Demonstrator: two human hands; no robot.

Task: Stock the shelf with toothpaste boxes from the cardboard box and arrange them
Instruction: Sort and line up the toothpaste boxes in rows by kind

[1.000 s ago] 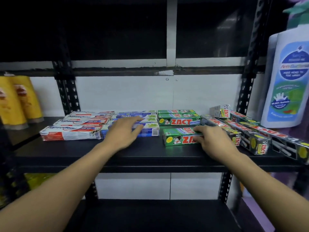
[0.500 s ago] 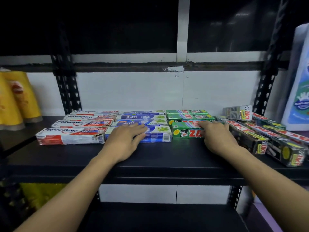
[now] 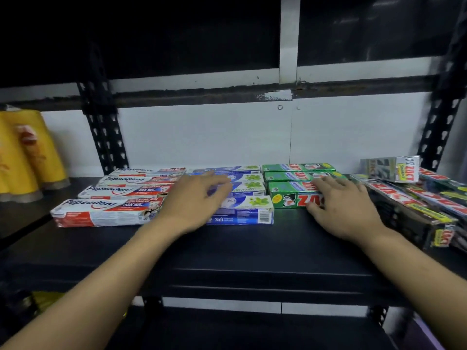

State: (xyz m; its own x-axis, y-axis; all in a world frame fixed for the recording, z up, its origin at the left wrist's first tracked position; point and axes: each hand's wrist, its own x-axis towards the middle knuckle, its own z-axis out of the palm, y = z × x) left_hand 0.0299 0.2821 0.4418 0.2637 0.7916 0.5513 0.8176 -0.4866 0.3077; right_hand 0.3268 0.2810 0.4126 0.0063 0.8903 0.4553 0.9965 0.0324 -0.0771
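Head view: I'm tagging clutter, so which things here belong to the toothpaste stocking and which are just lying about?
Job: Pepsodent boxes, Safi boxes under the left hand, green Zact boxes under the right hand, black Zact boxes, the shelf.
Lying about: yellow pouches at far left.

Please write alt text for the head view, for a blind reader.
Two bare hands tidy toothpaste on a black shelf: the left hand is over the blue Safi boxes, the right hand touches the front green Zact box. Pepsodent boxes lie leftmost.

Pepsodent boxes [image 3: 111, 210] left of Zact boxes [image 3: 290, 195]
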